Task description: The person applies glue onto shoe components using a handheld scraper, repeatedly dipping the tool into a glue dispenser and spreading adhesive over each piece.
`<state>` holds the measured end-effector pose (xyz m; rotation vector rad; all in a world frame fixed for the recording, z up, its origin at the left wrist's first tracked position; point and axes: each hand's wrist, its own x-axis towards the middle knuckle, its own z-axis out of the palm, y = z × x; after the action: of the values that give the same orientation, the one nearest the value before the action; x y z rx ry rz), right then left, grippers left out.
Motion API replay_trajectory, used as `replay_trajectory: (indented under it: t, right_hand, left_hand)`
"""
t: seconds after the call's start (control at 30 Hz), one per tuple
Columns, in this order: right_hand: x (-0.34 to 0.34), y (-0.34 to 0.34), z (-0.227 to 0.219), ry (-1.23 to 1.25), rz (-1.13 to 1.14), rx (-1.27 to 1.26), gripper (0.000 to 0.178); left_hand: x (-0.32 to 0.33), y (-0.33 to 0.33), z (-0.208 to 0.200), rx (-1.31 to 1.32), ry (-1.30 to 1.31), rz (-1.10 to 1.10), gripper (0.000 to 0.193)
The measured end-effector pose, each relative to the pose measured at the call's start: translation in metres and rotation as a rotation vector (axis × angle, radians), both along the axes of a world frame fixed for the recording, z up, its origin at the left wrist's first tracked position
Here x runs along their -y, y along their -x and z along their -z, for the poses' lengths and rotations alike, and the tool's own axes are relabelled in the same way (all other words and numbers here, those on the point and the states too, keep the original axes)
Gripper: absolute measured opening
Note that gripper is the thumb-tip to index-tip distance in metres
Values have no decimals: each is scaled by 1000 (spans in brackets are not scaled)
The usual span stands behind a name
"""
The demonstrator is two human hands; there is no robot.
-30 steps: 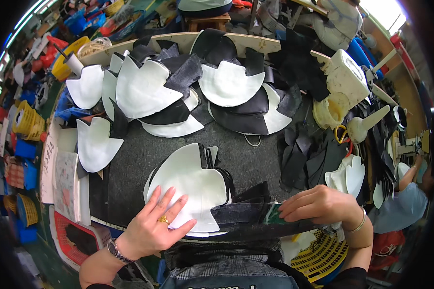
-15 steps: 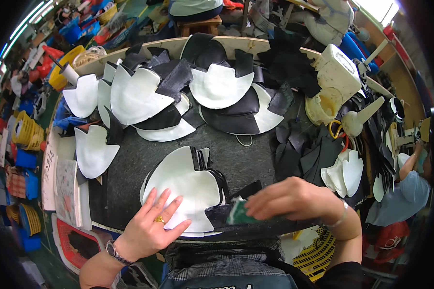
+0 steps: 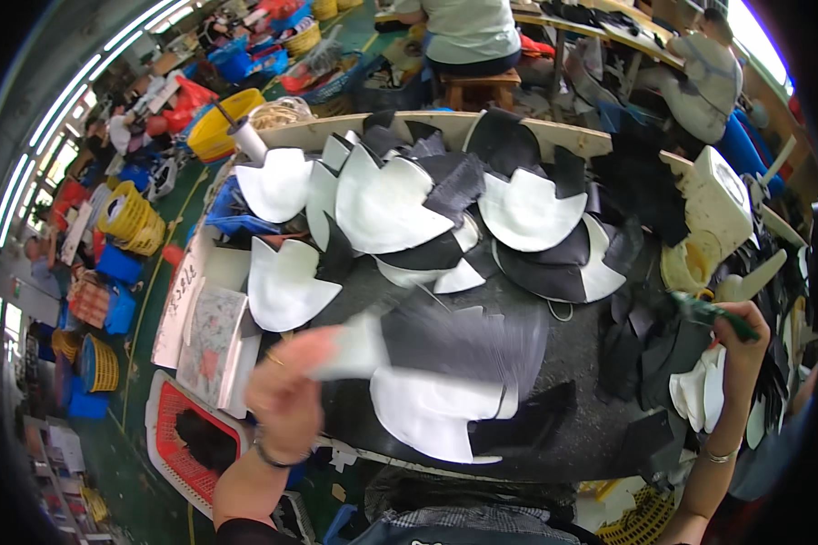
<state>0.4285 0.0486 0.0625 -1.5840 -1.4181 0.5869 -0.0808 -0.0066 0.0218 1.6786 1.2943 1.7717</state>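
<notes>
My left hand [image 3: 286, 400] is raised over the left part of the worktable, pinching the white end of a black-and-white shoe-upper piece [image 3: 362, 347]. The piece is smeared by motion, its dark part stretching to the right. Under it lies a stack of similar white-faced pieces [image 3: 423, 418] with black parts at its right. My right hand [image 3: 743, 325] is closed round a green tool [image 3: 700, 309] at the right side, near a cream glue pot [image 3: 689, 261]. The tool's far end is too unclear to name.
More white and black pieces [image 3: 386, 204] lie heaped along the table's far side. Black scraps and white cutouts [image 3: 700, 391] are at the right. A red basket [image 3: 168, 454] stands at the lower left. Two people [image 3: 471, 36] sit beyond the table.
My left hand has lifted a piece off the stack. My right hand has moved right with the green tool, away from the stack to the pot. The view has shifted left.
</notes>
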Motion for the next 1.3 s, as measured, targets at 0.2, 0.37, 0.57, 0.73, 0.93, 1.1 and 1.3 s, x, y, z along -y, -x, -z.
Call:
replay_trajectory:
  t: [0.2, 0.37, 0.57, 0.73, 0.93, 1.1, 1.3]
  right_hand:
    - [-25, -54, 13, -95, 143, -17, 16]
    - [-60, -50, 23, -122, 342, 589, 21]
    - [-110, -42, 59, -134, 415, 663, 23]
    - [-104, -56, 47, -18, 311, 124, 12]
    - [-51, -58, 42, 95, 144, -489, 11]
    - [-9, 95, 37, 238, -242, -586, 14]
    - [10, 188, 52, -378, -676, 86, 23]
  left_hand:
    - [-24, 115, -11, -513, 431, -486, 56]
    - [-2, 38, -13, -682, 307, 338, 74]
    - [-3, -23, 17, -1286, 194, 653, 58]
    - [13, -28, 20, -1187, 155, 513, 66]
    - [8, -27, 17, -1017, 198, 592, 60]
    - [13, -35, 15, -1048, 140, 540, 28]
    - [15, -36, 18, -1102, 95, 535, 28]
